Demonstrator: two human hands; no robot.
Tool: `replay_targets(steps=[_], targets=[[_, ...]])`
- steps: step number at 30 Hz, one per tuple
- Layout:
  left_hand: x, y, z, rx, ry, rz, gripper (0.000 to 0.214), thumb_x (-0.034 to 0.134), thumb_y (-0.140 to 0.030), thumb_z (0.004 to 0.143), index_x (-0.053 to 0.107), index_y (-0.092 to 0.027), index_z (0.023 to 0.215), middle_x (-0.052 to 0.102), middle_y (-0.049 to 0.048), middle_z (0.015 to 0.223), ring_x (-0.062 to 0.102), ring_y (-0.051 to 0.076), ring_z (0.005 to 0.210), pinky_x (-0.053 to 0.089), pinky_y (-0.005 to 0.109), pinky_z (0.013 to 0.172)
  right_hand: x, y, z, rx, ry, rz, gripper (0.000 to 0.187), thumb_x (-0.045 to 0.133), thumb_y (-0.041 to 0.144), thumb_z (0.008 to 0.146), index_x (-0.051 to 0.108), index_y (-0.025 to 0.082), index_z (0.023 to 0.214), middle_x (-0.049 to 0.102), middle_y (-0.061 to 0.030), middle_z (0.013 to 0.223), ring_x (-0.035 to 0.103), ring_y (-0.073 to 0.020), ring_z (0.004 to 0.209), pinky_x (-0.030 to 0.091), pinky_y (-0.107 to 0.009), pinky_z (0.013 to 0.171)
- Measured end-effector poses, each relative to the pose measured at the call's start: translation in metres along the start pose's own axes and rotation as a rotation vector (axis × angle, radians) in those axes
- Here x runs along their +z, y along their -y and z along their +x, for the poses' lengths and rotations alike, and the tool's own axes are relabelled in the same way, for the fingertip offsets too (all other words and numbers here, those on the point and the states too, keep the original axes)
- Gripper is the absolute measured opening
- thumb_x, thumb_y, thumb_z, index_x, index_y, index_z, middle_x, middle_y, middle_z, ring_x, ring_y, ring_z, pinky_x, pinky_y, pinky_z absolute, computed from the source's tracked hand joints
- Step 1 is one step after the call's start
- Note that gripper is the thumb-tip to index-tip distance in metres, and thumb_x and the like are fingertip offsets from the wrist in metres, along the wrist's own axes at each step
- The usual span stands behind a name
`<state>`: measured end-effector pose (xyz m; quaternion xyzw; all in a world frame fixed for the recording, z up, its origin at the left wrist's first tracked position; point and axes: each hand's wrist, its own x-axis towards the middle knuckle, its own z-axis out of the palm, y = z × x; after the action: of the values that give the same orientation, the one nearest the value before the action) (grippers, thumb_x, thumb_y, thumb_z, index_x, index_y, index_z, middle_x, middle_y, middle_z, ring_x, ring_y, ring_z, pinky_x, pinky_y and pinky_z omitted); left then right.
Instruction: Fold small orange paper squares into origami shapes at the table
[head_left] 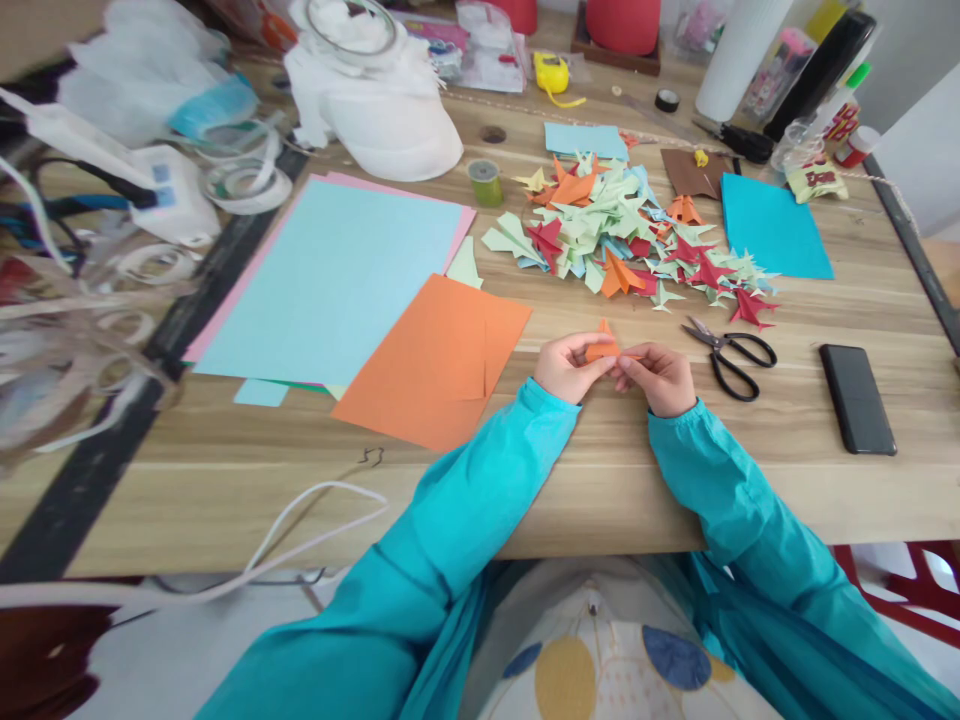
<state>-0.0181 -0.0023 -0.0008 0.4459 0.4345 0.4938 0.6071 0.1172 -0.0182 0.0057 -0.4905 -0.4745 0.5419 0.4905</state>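
Note:
Between my two hands, just above the wooden table, is a small folded piece of orange paper (600, 351) with a point sticking up. My left hand (568, 364) pinches it from the left side. The fingers of my right hand (660, 376) are closed on its right end, close to my left fingertips. Beyond my hands lies a pile of folded paper figures (600, 225) in pale green, red, orange and blue. Orange paper sheets (420, 375) lie to the left of my hands. Black-handled scissors (729, 358) rest, blades apart, to the right.
A phone (857, 398) lies at the right. Large light-blue paper (330, 270) covers the left, over pink sheets. Teal paper (776, 228) is at the back right. A spool of green thread (485, 183), a white cap (382, 110) and a yellow tape measure (551, 73) stand further back.

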Motion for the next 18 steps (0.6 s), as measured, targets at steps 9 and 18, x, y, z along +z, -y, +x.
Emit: replay_targets(steps=[9, 18], targets=[[-0.0003, 0.0011, -0.0004, 0.001, 0.032, 0.007, 0.040, 0.075, -0.028, 0.052, 0.064, -0.011, 0.087, 0.068, 0.0065, 0.074, 0.063, 0.016, 0.066, 0.052, 0.030, 0.066, -0.0025, 0.0002, -0.0001, 0.049, 0.005, 0.050, 0.033, 0.067, 0.047, 0.063, 0.059, 0.016, 0.067, 0.065, -0.0017, 0.055, 0.057, -0.0111, 0.042, 0.047, -0.024, 0.043], [0.0005, 0.0005, -0.0026, 0.010, 0.046, 0.027, 0.041, 0.074, -0.030, 0.055, 0.062, -0.011, 0.089, 0.068, 0.0081, 0.077, 0.064, 0.017, 0.068, 0.052, 0.030, 0.067, -0.0024, 0.0009, -0.0003, 0.035, -0.009, 0.030, 0.033, 0.067, 0.047, 0.063, 0.058, 0.016, 0.066, 0.064, -0.0009, 0.052, 0.055, -0.0105, 0.039, 0.046, -0.023, 0.041]])
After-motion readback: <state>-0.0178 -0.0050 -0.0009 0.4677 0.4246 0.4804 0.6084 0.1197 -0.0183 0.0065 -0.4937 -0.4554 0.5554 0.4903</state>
